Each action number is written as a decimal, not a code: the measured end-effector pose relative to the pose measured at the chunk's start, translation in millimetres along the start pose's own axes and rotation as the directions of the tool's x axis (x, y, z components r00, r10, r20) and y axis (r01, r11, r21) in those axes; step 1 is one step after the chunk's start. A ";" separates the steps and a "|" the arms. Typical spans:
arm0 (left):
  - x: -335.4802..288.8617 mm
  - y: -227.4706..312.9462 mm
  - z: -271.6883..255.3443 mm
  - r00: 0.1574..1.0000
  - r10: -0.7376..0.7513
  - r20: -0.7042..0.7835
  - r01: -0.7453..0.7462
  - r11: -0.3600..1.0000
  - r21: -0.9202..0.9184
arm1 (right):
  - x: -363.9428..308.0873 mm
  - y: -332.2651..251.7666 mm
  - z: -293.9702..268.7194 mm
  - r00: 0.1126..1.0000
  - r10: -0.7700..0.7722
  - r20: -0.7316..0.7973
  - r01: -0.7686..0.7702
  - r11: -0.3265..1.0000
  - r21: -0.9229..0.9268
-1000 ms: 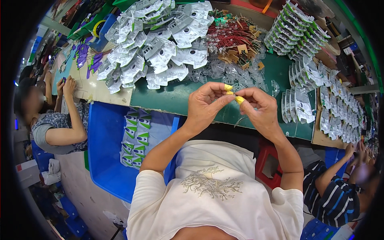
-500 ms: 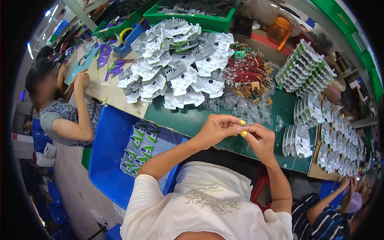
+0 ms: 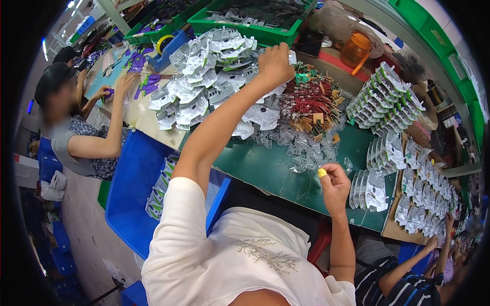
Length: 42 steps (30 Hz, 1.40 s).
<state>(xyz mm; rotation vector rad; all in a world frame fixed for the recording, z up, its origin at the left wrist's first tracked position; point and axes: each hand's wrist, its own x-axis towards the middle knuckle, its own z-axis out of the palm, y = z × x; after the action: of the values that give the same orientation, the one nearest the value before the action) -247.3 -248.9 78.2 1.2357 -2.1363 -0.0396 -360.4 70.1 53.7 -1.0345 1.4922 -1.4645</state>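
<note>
My left hand (image 3: 276, 65) reaches over the far right side of a heaped pile of grey-white plastic shells (image 3: 196, 94) with green edges. Its fingers bend down onto a grey-white plastic shell (image 3: 292, 57); the fingertips are hidden. Near the bench's front edge, my right hand (image 3: 335, 184) is closed, thumb and forefinger together, a yellow fingertip cover showing. Whatever is in that pinch is too small to make out. Small clear plastic parts (image 3: 306, 153) lie just beyond it, in front of a heap of red wires with small tan pieces (image 3: 309, 104).
Stacked shells (image 3: 385, 99) and shorter rows (image 3: 368, 189) stand at right, beside a board of many shells (image 3: 426, 199). A blue bin (image 3: 130, 191) holding white-and-green parts sits left. Green trays (image 3: 245, 28) and an orange jar (image 3: 356, 48) are behind. Co-workers sit on both sides.
My hands have parted. The left has stretched forward to the shell pile; the right has stayed near the bench's front edge, slightly lower. The co-worker at left now holds a purple part.
</note>
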 end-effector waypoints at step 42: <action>-252.9 20.9 -79.0 0.908 0.373 0.190 -0.115 0.659 -0.743 | -24.6 18.4 38.7 0.834 -0.148 0.531 0.541 0.404 -0.738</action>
<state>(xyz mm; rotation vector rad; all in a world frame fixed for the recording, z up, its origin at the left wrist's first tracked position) -134.7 -16.9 14.1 0.4682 -2.1919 -0.9471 -315.9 79.2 34.2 -2.2571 1.7849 -0.5227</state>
